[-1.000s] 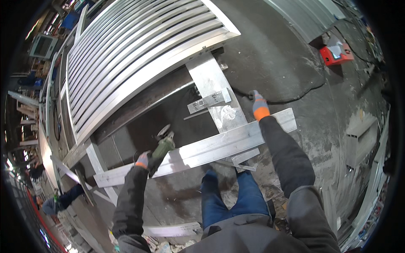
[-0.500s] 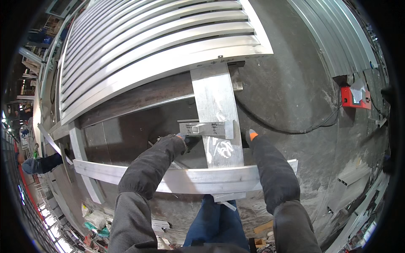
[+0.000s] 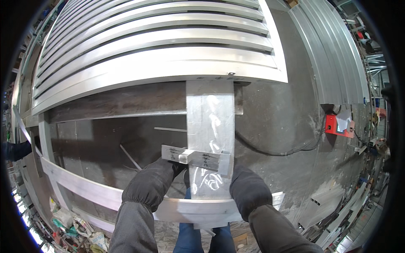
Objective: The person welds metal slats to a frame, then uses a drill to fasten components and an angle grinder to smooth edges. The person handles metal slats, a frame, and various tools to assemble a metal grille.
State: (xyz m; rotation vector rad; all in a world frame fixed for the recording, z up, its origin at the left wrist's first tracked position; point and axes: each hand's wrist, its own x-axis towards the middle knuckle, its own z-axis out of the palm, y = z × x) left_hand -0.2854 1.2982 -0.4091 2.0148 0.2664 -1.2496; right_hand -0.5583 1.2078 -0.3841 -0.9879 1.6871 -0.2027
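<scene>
A wide silver metal plank (image 3: 211, 116) with white chalk marks runs from under the louvred panel towards me. Across it lies a short grey metal bar (image 3: 173, 154) with dark handwriting, a small square block (image 3: 185, 156) and a bracket-like piece (image 3: 224, 163) at its right end. My left hand (image 3: 180, 167), dark-gloved, is at the plank's left edge, just below the short bar; its fingers are hidden. On the other side, my right sleeve (image 3: 249, 185) reaches the plank's right edge. The right hand itself is hidden there, so its grip cannot be seen.
A large white louvred panel (image 3: 160, 67) rests on a frame ahead. A long metal rail (image 3: 86, 182) crosses near my legs. To the right are a black cable (image 3: 274, 152), a red box (image 3: 338, 126) and stacked metal sheets (image 3: 333, 55). Another person's dark sleeve (image 3: 17, 150) shows far left.
My view has shifted, and the plank and panel now appear straighter and larger. Both forearms sit closer to the plank. The short bar now tilts down to the right.
</scene>
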